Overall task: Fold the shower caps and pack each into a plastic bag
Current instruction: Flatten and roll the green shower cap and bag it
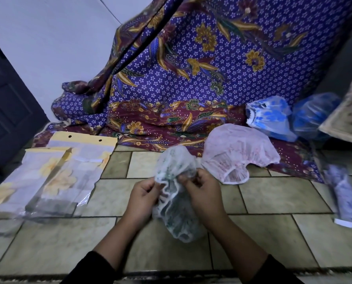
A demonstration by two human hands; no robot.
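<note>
Shower cap point(177, 193), crinkly translucent plastic, elastic rim pinched by left hand point(143, 194), right hand point(203, 190).

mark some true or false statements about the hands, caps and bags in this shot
1. Both the left hand and the right hand grip the green-patterned shower cap. True.
2. The pink shower cap is packed inside a plastic bag. False: it lies loose, partly on the tiled floor and partly on the patterned cloth.
3. The plastic bags with yellow tops lie on the person's left. True.
4. The blue caps sit by the dark door on the left. False: they are at the far right, beyond the pink shower cap.
</note>
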